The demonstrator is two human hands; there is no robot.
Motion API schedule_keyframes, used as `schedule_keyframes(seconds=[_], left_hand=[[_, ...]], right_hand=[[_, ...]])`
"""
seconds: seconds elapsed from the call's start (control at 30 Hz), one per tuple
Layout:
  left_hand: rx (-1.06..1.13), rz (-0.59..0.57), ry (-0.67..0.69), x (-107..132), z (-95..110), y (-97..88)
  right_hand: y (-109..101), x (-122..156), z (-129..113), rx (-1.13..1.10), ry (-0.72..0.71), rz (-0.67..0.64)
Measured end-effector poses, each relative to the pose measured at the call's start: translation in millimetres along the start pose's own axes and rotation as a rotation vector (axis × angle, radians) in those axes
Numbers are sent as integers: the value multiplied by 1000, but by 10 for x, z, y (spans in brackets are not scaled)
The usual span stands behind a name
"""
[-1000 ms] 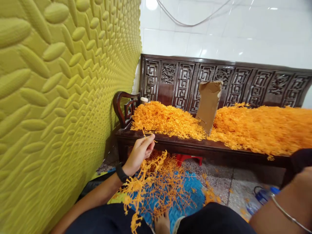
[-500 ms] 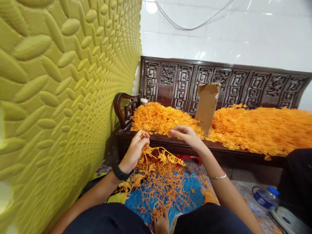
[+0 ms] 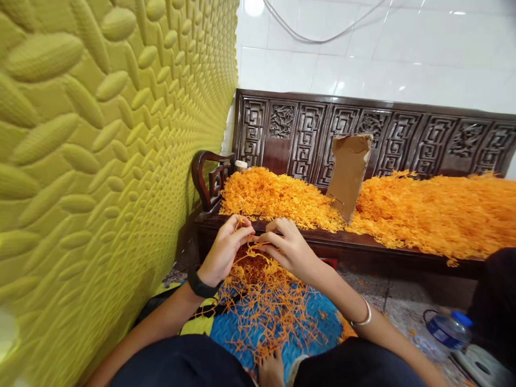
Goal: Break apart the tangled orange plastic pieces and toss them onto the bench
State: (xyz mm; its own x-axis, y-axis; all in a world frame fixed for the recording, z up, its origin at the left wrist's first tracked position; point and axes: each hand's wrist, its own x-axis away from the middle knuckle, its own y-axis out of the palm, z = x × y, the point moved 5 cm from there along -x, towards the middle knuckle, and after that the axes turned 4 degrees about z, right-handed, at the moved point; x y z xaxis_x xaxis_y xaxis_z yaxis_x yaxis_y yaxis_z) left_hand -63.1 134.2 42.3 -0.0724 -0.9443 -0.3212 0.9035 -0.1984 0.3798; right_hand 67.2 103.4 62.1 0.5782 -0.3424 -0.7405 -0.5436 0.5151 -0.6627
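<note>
Orange plastic sprue strands with small flower-like pieces hang from my left hand (image 3: 229, 244), whose thumb and fingers are pinched on them. My right hand (image 3: 288, 248) has come close beside it, its fingers bent and closed on part of the same orange strands (image 3: 258, 252). Fingertips of both hands nearly meet; the exact piece between them is too small to make out. Below the hands, a tangle of thin orange strands (image 3: 278, 306) lies over a blue mat (image 3: 326, 317) by a bare foot (image 3: 271, 368).
A dark carved wooden bench (image 3: 278, 153) bears two orange heaps (image 3: 274, 196), parted by an upright cardboard piece (image 3: 349, 174). A yellow textured foam mat (image 3: 121, 177) stands along the left. A blue-capped bottle (image 3: 447, 329) is on the floor at right, near a dark-clothed leg (image 3: 494, 306).
My right hand has moved left and down to my left hand and closed on the orange strands. My left hand keeps its pinch. The view has shifted slightly.
</note>
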Motion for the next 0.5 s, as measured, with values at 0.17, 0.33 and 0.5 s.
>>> schedule_keyframes(seconds=[0.17,0.33,0.5], left_hand=[[46,-26,-38,-5,-18,-6],[84,-58,-63,-4,-32,-2],[-14,-161,-103,20,-85,50]], right_hand=[[6,57,-37,21,-130,0],[26,93,-85,155,-236,-10],[-3,97,-110,173,-225,13]])
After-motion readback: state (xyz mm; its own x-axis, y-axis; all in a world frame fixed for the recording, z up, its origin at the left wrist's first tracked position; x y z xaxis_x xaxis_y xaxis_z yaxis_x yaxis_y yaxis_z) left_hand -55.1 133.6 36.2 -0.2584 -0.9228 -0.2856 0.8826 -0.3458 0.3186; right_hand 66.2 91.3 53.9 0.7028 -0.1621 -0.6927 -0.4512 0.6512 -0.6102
